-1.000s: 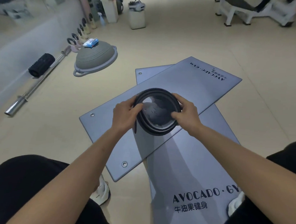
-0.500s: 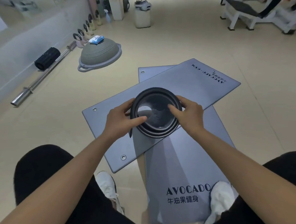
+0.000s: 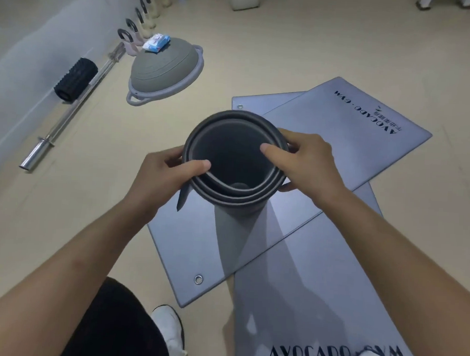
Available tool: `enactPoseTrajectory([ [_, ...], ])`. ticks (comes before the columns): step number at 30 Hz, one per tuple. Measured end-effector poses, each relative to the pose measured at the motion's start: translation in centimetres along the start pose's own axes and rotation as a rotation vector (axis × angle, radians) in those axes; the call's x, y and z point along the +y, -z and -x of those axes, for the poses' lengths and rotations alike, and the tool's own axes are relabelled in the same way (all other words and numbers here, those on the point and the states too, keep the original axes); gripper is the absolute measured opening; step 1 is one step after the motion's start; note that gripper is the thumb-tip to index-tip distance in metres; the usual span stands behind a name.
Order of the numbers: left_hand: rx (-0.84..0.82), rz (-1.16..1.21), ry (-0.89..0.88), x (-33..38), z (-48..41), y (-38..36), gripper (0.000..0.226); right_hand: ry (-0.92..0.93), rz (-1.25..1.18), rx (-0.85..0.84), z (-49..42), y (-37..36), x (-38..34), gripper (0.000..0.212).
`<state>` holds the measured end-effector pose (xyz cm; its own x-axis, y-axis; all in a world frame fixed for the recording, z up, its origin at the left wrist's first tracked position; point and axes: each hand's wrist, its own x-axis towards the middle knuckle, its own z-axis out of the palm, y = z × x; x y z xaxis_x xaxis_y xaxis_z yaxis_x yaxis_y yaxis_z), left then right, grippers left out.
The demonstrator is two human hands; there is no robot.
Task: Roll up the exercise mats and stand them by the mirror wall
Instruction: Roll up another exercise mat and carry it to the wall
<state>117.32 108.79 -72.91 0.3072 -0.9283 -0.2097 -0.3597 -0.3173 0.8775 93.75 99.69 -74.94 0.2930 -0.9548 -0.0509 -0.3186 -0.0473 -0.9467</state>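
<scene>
A dark grey rolled mat [image 3: 228, 202] stands upright in front of me, seen end-on from above as a loose spiral. My left hand [image 3: 166, 174] grips its left rim with the thumb inside the roll. My right hand [image 3: 308, 162] grips the right rim, thumb also inside. Beneath it two flat grey-blue mats lie crossed on the floor: the upper mat [image 3: 353, 135] runs diagonally, the lower mat [image 3: 317, 296] runs toward me and carries "AVOCADO GYM" lettering. The mirror wall [image 3: 31, 39] runs along the left.
A grey balance dome [image 3: 163, 70] with a wipes pack on top sits left of the mats. A barbell [image 3: 68, 114] and black foam roller [image 3: 75, 78] lie by the wall, with several kettlebells [image 3: 132, 36] behind. My white shoes [image 3: 170, 329] stand at the mats' near edge.
The rolled mat's open end has come closer and higher in view, and both thumbs have slipped further inside the rim. The view has tilted down and left.
</scene>
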Motion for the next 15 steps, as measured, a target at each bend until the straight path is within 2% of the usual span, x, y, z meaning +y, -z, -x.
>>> enactPoseTrajectory([
  [7,-0.088,0.178,0.357,2.6,1.5,0.0,0.037,-0.254,0.024,-0.077,-1.2,0.0,-3.7,0.034],
  [11,0.006,0.183,0.422,5.0,3.2,-1.3,0.05,-0.468,-0.04,-0.074,0.0,1.1,-7.0,0.052],
  [15,-0.019,0.175,0.483,8.3,6.0,0.9,0.063,-0.581,-0.083,-0.017,3.9,1.7,-11.1,0.06],
])
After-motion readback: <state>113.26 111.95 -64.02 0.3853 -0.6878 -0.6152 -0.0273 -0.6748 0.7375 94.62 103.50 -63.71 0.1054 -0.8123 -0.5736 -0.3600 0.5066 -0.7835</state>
